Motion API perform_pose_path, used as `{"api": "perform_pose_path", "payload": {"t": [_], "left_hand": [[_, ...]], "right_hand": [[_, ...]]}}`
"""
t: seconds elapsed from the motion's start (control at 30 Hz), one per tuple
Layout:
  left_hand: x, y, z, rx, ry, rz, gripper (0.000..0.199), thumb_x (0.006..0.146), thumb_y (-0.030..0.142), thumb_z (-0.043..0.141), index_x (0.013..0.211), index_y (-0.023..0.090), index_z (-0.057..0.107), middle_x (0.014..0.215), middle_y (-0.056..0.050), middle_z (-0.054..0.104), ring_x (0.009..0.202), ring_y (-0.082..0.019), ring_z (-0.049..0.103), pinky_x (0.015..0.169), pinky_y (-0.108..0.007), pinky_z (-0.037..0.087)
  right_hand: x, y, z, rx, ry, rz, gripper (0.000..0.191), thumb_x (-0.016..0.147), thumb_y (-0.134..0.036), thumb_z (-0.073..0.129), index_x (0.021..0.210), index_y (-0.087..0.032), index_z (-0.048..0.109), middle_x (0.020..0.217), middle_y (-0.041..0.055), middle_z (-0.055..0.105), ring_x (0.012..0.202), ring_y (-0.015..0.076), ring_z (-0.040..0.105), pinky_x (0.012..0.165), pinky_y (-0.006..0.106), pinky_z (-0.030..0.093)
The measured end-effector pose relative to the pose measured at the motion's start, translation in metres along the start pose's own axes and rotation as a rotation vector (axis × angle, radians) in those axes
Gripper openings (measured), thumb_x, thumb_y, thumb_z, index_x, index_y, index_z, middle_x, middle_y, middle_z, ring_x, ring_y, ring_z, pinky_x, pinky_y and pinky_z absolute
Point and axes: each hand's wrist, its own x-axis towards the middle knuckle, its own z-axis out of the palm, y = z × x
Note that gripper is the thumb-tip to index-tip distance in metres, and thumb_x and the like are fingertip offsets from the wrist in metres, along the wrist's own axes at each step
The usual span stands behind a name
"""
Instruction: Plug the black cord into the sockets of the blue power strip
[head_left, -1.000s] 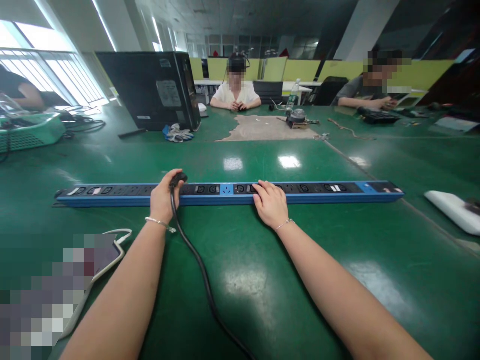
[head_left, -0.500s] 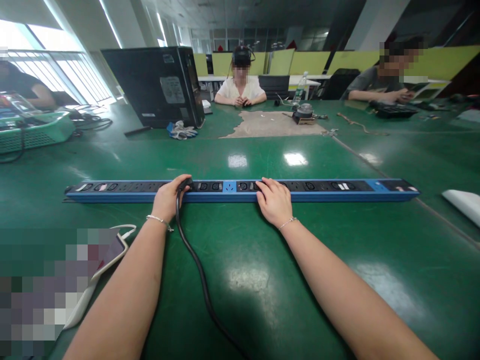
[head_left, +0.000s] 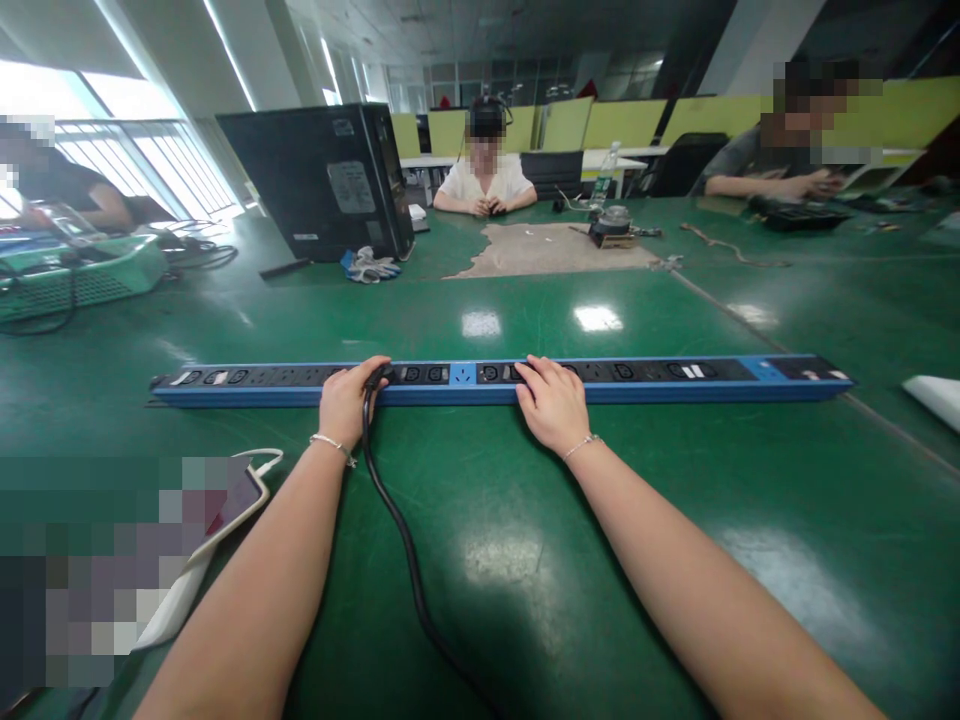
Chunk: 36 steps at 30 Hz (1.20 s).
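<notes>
A long blue and black power strip (head_left: 463, 374) lies across the green table (head_left: 510, 480), its sockets facing up. My left hand (head_left: 349, 402) is closed on a black plug (head_left: 381, 376) at a socket left of the strip's middle. From that plug a black cable (head_left: 409, 550) curves down towards the bottom edge of the view. My right hand (head_left: 553, 402) rests on the strip, right of its blue centre socket, with the fingers bent over the top and near side. Its fingers hold the strip; the thumb lies at the front edge.
At the lower left stands a phone or tablet, partly blurred out, with a white cable (head_left: 268, 462). Behind are a green basket (head_left: 112, 272), a black computer case (head_left: 315, 185), gloves (head_left: 371, 265) and a bottle (head_left: 606, 175). Several people sit around. A white object (head_left: 937, 398) lies at right.
The whole view has shifted slightly, so the strip and table things appear a little further right. Both hands keep their places on the strip, the left still on the plug.
</notes>
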Motion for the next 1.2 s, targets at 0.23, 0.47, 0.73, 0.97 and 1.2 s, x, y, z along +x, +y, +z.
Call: {"api": "perform_pose_path", "payload": {"t": [0.23, 0.47, 0.73, 0.97, 1.2], "left_hand": [[0.003, 0.021, -0.017, -0.248, 0.397, -0.165, 0.037, 0.088, 0.037, 0.044, 0.119, 0.022, 0.056, 0.116, -0.005, 0.065, 0.104, -0.019, 0.061, 0.094, -0.034, 0.045], [0.012, 0.071, -0.004, -0.312, 0.084, -0.014, 0.034, 0.085, 0.031, 0.052, 0.118, 0.024, 0.059, 0.108, -0.002, 0.070, 0.096, -0.019, 0.065, 0.087, -0.030, 0.050], [0.018, 0.093, 0.033, -0.234, -0.029, 0.089, 0.034, 0.088, 0.030, 0.049, 0.120, 0.024, 0.058, 0.102, -0.004, 0.070, 0.091, -0.019, 0.065, 0.084, -0.029, 0.049], [0.016, 0.094, 0.037, -0.050, -0.060, 0.183, 0.032, 0.090, 0.032, 0.046, 0.120, 0.026, 0.056, 0.101, -0.004, 0.071, 0.091, -0.018, 0.065, 0.084, -0.029, 0.046], [0.008, 0.102, 0.032, 0.062, -0.049, 0.194, 0.033, 0.093, 0.036, 0.040, 0.121, 0.029, 0.054, 0.110, -0.002, 0.068, 0.101, -0.019, 0.062, 0.089, -0.031, 0.042]], "right_hand": [[0.001, -0.001, 0.000, 0.025, 0.015, 0.009, 0.039, 0.093, -0.034, 0.038, 0.123, -0.022, 0.058, 0.134, 0.0052, 0.053, 0.125, 0.0224, 0.042, 0.104, 0.039, 0.028], [0.000, -0.002, 0.000, 0.041, 0.000, 0.028, 0.038, 0.093, -0.035, 0.038, 0.123, -0.023, 0.058, 0.135, 0.0051, 0.053, 0.126, 0.0219, 0.041, 0.104, 0.040, 0.027], [0.001, -0.001, 0.002, 0.068, 0.025, 0.018, 0.037, 0.093, -0.033, 0.039, 0.121, -0.023, 0.059, 0.133, 0.0059, 0.054, 0.125, 0.0224, 0.042, 0.104, 0.041, 0.028], [-0.001, 0.000, 0.005, 0.149, 0.100, 0.017, 0.035, 0.090, -0.020, 0.039, 0.117, -0.019, 0.061, 0.127, 0.0064, 0.059, 0.121, 0.0221, 0.048, 0.105, 0.042, 0.030], [0.005, 0.020, -0.005, 0.263, 0.116, -0.018, 0.041, 0.085, -0.013, 0.036, 0.118, -0.013, 0.059, 0.123, 0.0109, 0.061, 0.116, 0.0191, 0.054, 0.102, 0.038, 0.039]]}}
